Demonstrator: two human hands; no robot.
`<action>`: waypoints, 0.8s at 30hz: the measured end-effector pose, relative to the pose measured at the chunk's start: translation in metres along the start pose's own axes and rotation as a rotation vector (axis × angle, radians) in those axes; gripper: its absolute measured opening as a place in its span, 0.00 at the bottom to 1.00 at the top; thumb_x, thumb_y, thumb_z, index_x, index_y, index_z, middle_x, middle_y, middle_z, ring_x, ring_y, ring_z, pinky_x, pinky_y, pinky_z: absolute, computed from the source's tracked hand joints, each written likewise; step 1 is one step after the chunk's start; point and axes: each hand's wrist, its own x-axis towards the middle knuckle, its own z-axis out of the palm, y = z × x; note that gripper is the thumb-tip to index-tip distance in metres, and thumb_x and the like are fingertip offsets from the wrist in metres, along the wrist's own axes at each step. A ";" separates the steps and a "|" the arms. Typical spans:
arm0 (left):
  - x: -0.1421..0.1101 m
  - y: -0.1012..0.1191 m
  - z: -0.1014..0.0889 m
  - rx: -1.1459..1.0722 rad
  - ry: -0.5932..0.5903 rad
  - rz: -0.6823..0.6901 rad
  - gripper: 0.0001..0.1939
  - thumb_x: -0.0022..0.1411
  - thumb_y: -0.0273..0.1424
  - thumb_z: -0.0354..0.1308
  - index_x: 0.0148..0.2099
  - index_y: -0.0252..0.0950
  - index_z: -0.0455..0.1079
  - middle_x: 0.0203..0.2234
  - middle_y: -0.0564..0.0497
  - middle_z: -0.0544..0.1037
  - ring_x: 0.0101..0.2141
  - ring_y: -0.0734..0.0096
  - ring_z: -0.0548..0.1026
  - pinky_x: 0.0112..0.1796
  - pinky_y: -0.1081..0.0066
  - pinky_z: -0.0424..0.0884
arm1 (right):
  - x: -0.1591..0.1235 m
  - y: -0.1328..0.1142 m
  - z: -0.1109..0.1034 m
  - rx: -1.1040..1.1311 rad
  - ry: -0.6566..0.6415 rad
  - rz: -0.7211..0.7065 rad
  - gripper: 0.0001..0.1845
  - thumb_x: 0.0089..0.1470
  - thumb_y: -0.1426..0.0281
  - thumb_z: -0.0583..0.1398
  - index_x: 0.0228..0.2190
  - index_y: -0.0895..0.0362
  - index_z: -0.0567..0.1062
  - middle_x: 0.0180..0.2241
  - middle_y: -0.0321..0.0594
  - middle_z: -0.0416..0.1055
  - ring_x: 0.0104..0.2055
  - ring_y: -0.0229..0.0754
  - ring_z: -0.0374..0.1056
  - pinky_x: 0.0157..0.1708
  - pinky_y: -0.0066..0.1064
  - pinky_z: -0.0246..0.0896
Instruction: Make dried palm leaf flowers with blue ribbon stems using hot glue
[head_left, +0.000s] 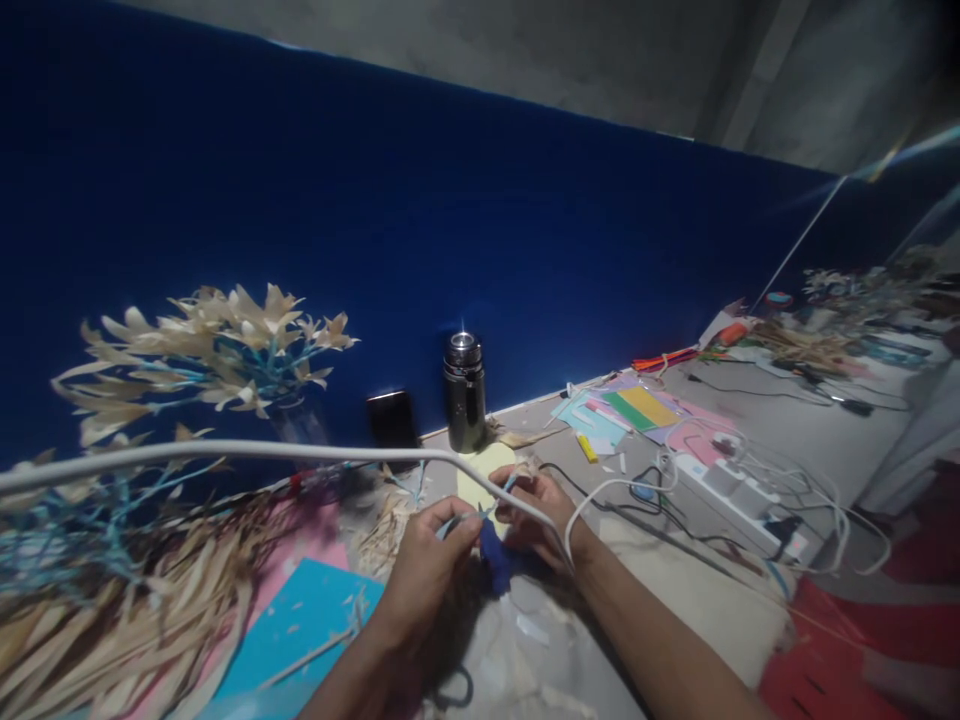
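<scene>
Grey table (757, 428) cluttered; blue partition (525, 220) stands at far side. Near centre, left hand (431, 550) pinches light-blue stem (487, 513); right hand (541, 505), fingers curled closed, holds it also. Dried strips (150, 620) left, power strip (739, 500) right.

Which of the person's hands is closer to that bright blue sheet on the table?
Left. The left hand is above and to the right of the bright blue sheet; the right hand is farther right, past the left one.

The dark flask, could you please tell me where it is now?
In the head view, the dark flask stands near the middle, by the blue partition, just right of the black phone.
</scene>
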 end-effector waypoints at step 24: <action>-0.003 -0.022 0.007 -0.185 -0.055 -0.042 0.13 0.52 0.37 0.70 0.28 0.34 0.71 0.17 0.58 0.69 0.17 0.81 0.59 0.20 0.79 0.54 | 0.001 0.004 -0.009 0.178 -0.036 0.072 0.22 0.36 0.62 0.78 0.33 0.57 0.81 0.31 0.38 0.72 0.28 0.36 0.63 0.28 0.27 0.59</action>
